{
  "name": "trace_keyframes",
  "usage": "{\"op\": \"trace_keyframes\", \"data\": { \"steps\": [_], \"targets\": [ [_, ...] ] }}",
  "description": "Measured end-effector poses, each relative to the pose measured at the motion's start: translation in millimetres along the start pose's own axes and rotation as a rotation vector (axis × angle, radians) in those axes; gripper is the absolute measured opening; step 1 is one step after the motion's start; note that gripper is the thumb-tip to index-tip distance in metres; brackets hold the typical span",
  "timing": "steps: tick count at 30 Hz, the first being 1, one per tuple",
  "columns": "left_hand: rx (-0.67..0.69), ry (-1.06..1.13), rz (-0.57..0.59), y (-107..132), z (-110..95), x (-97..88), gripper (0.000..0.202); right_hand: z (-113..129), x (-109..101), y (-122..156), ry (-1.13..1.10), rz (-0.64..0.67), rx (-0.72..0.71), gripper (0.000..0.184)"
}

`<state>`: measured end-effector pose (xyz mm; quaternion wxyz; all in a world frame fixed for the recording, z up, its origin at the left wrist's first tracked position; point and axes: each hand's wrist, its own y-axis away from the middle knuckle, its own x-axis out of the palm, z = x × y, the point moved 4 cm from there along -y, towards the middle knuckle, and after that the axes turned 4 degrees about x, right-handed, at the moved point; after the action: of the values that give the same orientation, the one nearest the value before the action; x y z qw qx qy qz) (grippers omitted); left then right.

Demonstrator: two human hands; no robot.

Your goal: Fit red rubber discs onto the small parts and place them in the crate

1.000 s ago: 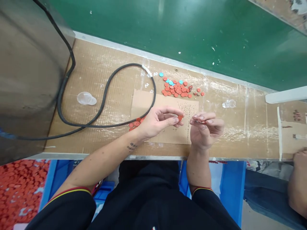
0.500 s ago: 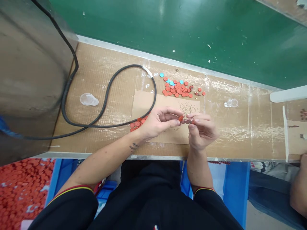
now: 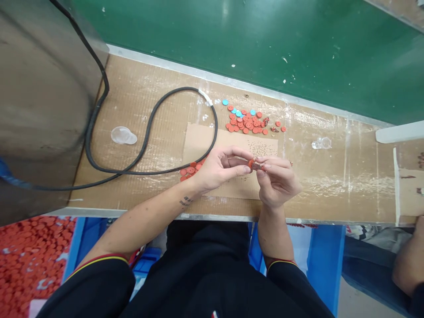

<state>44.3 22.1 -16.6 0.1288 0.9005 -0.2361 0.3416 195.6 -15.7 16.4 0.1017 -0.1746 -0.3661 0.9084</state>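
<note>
Over the cardboard sheet (image 3: pixel 195 139), my left hand (image 3: pixel 218 168) is closed, pinching a small red button-like disc (image 3: pixel 251 164) between thumb and fingertips. Against it from the right, my right hand (image 3: pixel 280 179) grips a small reddish-brown piece (image 3: pixel 259 167), whose exact kind is mostly hidden by the fingers. The disc and this piece appear to touch. Loose red discs (image 3: pixel 247 125) and a few blue discs (image 3: pixel 238 114) lie behind my hands. More red discs (image 3: pixel 191 169) rest beside my left wrist, partly covered by it. Tiny specks (image 3: pixel 261 148) are scattered on the sheet.
A black cable (image 3: pixel 150 128) loops across the bench at left. Clear plastic scoops lie at left (image 3: pixel 123 135) and right (image 3: pixel 321 143). A green panel (image 3: pixel 232 35) stands behind. Red discs fill a spot below left (image 3: pixel 33 260). Another person's arm (image 3: pixel 409 260) shows at right.
The red disc in my left hand has turned to show more of its face, and the right hand's piece now sits closer against it. My right hand moved slightly left.
</note>
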Motion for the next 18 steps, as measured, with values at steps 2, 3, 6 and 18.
{"op": "trace_keyframes", "data": {
  "steps": [2, 3, 6, 18],
  "targets": [
    [0.013, 0.005, 0.012, 0.1, -0.4, 0.6, 0.036, -0.6, -0.1, 0.2, -0.005, 0.004, -0.002, 0.028],
    [0.023, 0.004, 0.018, 0.3, -0.6, 1.0, 0.035, -0.6, 0.0, 0.0, -0.006, 0.007, -0.005, 0.028],
    [0.057, -0.023, 0.031, 0.7, -1.1, 1.5, 0.036, 0.1, -0.2, -1.4, -0.018, 0.004, -0.016, 0.029],
    [0.174, -0.117, 0.027, -0.3, -11.5, 3.0, 0.032, -0.3, -1.8, -6.0, -0.129, 0.048, 0.091, 0.023]
  ]
}}
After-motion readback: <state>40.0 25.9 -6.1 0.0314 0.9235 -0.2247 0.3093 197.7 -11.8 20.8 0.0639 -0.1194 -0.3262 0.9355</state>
